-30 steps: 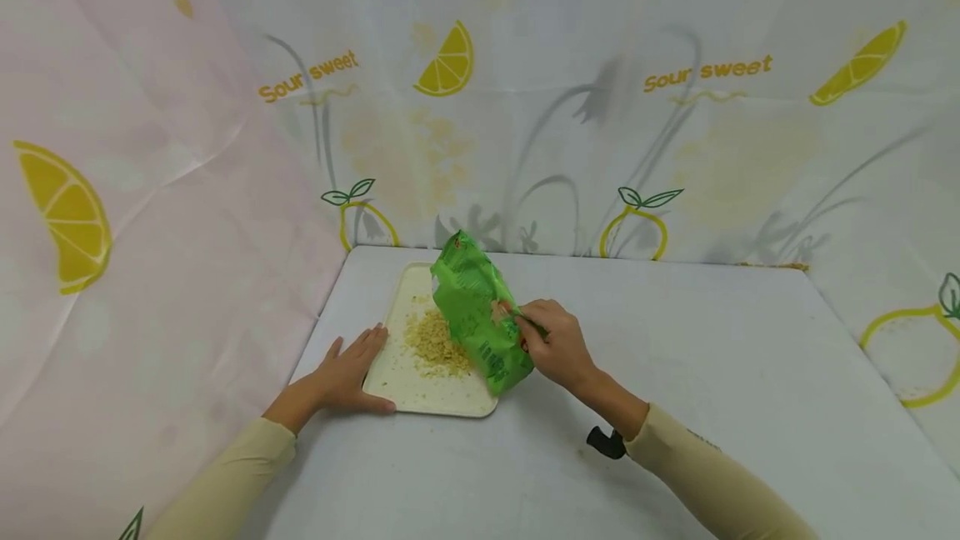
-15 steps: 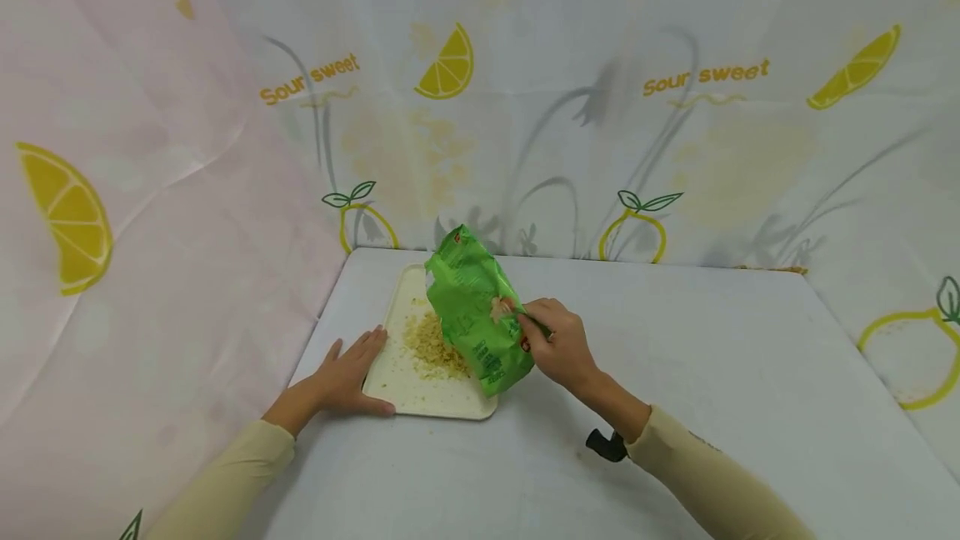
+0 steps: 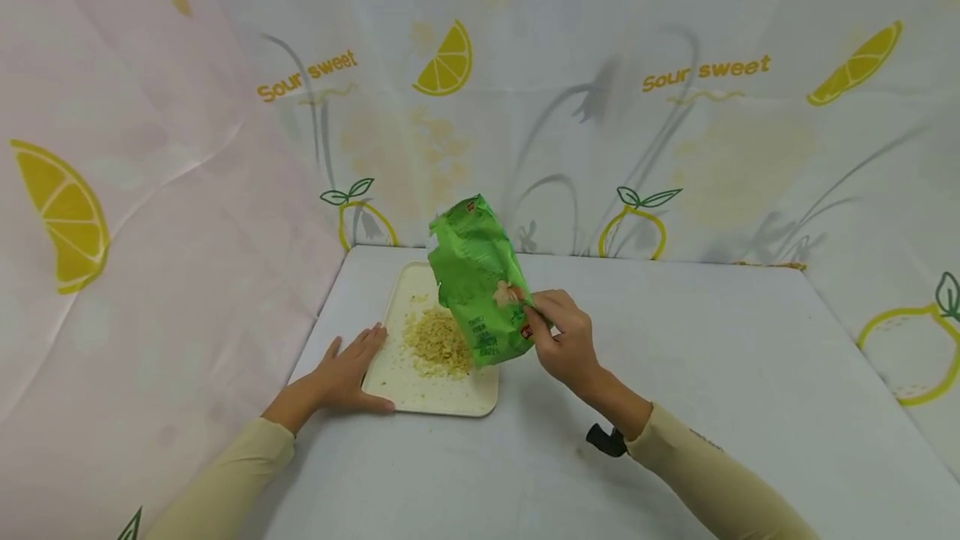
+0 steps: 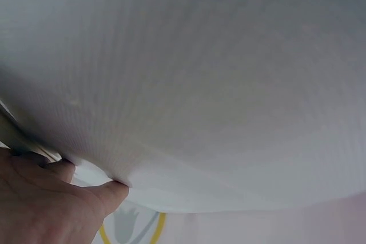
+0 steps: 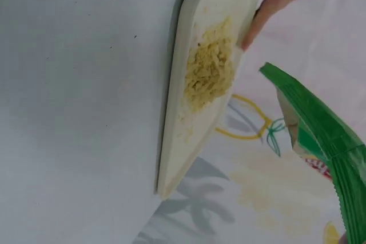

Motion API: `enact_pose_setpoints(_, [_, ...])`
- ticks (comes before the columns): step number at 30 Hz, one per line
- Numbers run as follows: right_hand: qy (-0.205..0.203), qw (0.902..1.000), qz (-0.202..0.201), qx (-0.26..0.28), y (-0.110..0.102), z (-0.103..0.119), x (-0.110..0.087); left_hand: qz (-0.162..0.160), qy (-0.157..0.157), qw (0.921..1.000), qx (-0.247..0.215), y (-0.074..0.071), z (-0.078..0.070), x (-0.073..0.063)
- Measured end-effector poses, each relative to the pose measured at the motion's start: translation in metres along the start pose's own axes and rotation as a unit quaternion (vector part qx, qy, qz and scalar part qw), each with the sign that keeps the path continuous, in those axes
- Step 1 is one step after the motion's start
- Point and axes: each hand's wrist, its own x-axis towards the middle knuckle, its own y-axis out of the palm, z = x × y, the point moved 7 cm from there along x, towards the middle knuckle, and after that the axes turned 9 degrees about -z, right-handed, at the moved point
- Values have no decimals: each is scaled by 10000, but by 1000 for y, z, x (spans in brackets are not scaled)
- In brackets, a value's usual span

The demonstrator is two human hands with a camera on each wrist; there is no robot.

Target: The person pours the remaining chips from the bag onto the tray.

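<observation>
A pile of pale yellow crushed crumbs (image 3: 438,342), perhaps broken noodles or chips, lies on a cream tray (image 3: 397,386) at the table's left. My left hand (image 3: 343,375) rests against the tray's left edge, fingers spread straight and thumb near its front corner. With thumb and fingers, my right hand (image 3: 564,340) pinches the right side of a torn green snack bag (image 3: 480,265), tilted above the tray's right half. The bag hides part of the tray. In the right wrist view, crumbs (image 5: 209,72) and the bag's green edge (image 5: 317,121) appear, apart from each other.
The white table (image 3: 675,373) extends right and front of the tray. Behind it hangs a lemon-print cloth (image 3: 555,132), with a pinkish side cloth (image 3: 172,215) at left. A black fitting (image 3: 604,441) sits by my right cuff. Tiny specks dot the tabletop.
My right hand has lifted the green bag and turned it more upright. Its lower end has risen from the tray's front right corner. The left hand has stayed in place.
</observation>
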Motion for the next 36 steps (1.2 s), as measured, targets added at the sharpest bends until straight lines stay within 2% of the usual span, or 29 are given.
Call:
enact_pose_setpoints(5, [-37, 9989, 409, -212, 8, -4, -5, -9, -9, 10000, 39, -1, 1, 1])
enact_pose_setpoints(12, [110, 9980, 523, -350, 9, -6, -7, 29, -23, 10000, 74, 2, 4, 2])
enact_pose_setpoints(14, [112, 9982, 465, -359, 9, -6, -8, 51, -24, 10000, 65, 2, 3, 2])
enact_pose_setpoints(19, [35, 9999, 36, -112, 3, -3, -6, 30, -15, 10000, 29, 2, 2, 2])
enact_pose_setpoints(24, [-59, 9995, 177, -252, 6, -2, -5, 29, -27, 10000, 69, 3, 2, 2])
enact_pose_setpoints(32, [87, 9987, 354, -356, 7, -6, -7, 28, -22, 10000, 25, 2, 1, 2])
enact_pose_setpoints(36, [-87, 9997, 36, -209, 2, -3, -5, 26, -17, 10000, 52, 1, 1, 2])
